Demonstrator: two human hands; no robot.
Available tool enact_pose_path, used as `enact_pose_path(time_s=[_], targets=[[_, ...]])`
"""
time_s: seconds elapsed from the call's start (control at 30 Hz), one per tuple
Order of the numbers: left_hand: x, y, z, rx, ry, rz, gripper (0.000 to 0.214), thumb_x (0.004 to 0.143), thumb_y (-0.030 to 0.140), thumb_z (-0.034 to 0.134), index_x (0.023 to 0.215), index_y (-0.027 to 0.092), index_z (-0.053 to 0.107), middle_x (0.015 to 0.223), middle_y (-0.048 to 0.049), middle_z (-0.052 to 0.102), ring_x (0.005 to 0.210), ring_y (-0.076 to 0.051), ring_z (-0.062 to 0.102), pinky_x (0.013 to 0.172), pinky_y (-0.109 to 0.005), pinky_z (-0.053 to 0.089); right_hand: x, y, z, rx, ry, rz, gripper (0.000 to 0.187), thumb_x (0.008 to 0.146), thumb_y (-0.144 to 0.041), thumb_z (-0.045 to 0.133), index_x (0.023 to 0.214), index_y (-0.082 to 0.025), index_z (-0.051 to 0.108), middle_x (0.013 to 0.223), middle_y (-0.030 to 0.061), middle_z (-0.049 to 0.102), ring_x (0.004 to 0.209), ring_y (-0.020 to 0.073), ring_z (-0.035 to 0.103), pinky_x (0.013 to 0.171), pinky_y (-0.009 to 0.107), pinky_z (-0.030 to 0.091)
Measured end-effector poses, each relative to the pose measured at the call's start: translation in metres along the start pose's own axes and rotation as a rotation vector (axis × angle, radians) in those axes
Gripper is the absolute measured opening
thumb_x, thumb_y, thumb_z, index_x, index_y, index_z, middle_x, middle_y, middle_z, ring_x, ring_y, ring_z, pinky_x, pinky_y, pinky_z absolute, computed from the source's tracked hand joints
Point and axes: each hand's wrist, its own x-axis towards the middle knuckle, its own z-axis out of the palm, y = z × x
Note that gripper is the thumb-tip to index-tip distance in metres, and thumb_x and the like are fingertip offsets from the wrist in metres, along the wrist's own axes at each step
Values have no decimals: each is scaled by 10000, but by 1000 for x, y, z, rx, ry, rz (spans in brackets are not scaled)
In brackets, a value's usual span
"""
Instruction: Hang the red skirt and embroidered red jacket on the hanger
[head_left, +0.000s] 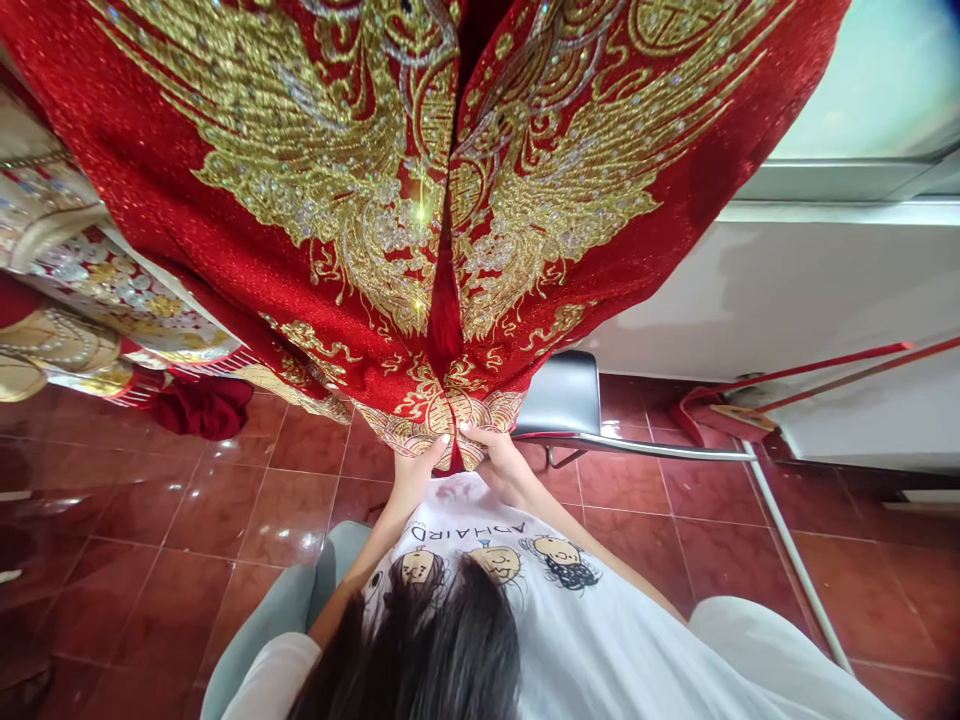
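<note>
At the bottom of the frame, nearest the viewer, dark hair (450, 650) is seen falling over a white T-shirt (600, 640) printed with lettering and cartoon faces. A grey-blue trouser leg (270, 610) is shown at lower left. Just below the centre, both bare hands are raised side by side to the lower edge of a red garment (390, 230). By the left hand (421, 460) the hem is pinched just left of its front opening, the thumb laid on the outer face; by the right hand (496, 458) it is gripped likewise on the other side. The remaining fingers are mostly hidden by cloth. The upper half of the frame is filled by the garment, which is covered with gold wing-like embroidery and glittering beads; its two front edges are brought close together at the hem. Beyond it, right of centre, a black chair (559, 395) is partly covered by the red cloth. Reddish floor tiles (626, 485) are spread beneath. At left, other embroidered garments (142, 290) are seen. At far right, a red dustpan (694, 418) is set by a white wall (735, 290).
</note>
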Motion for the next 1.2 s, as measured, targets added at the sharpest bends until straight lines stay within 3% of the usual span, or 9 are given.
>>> enact_pose_path(time_s=[0.3,0.47,0.53,0.63,0.73,0.8,0.87,1.03,1.2], targets=[[4,-5,2,-65,-48,-53,565,717,329,801,1241,210,626,1268,-88,663,1256,-260,568,1154,-432,352,1,-7,3,-10,-18,-36,476,542,-203,848,967,-195,634,887,51,740,936,247,704,785,367,602],[6,-5,1,-207,-93,-137,624,698,331,813,1276,230,600,1312,-84,640,1277,-252,553,1161,-433,344,3,2,-13,-129,36,-55,583,596,-321,836,1102,-179,584,1073,108,701,982,255,682,813,385,584],[6,-4,0,-240,-105,-185,642,673,333,826,1268,237,605,1298,-86,649,1258,-265,568,1142,-454,367,2,10,-25,-281,212,-196,736,593,-370,829,1231,-196,505,1259,129,607,1115,260,624,900,408,554],[7,-4,1,-268,-96,-226,651,648,325,842,1252,242,613,1279,-86,660,1236,-273,584,1126,-471,382,0,15,-42,-655,427,-658,789,617,-349,819,1305,-216,458,1380,133,490,1266,262,497,1067,447,443],[7,-3,2,-278,-75,-231,675,611,322,862,1235,231,620,1257,-92,671,1234,-277,585,1134,-471,368,3,10,-47,-989,172,-938,448,729,-289,740,1153,-225,607,1195,114,623,1175,262,544,1095,473,414],[7,-1,2,-272,-78,-233,693,592,324,870,1232,228,620,1254,-93,673,1248,-282,574,1139,-468,359,8,3,-43,-1087,-74,-934,305,790,-262,674,1094,-246,667,1112,95,680,1114,262,585,1066,474,450],[8,0,2,-253,-86,-223,696,590,323,868,1234,232,619,1256,-87,672,1274,-282,553,1142,-455,354,13,-3,-35,-1108,-207,-876,292,822,-258,634,1107,-259,694,1128,78,699,1093,257,608,1034,457,484],[12,-3,-4,-227,-68,-195,683,589,328,867,1223,241,629,1246,-81,678,1293,-279,537,1164,-455,321,20,-12,-25,-1059,-281,-755,316,795,-298,674,1104,-300,735,999,34,745,849,210,668,894,361,551],[15,-9,-15,-186,-70,-167,601,597,330,867,1153,216,668,1260,-90,671,1260,-281,562,1160,-467,323,26,-19,-27,-1144,-346,-761,378,824,-304,646,1198,-313,702,803,5,723,650,154,600,759,287,540]])
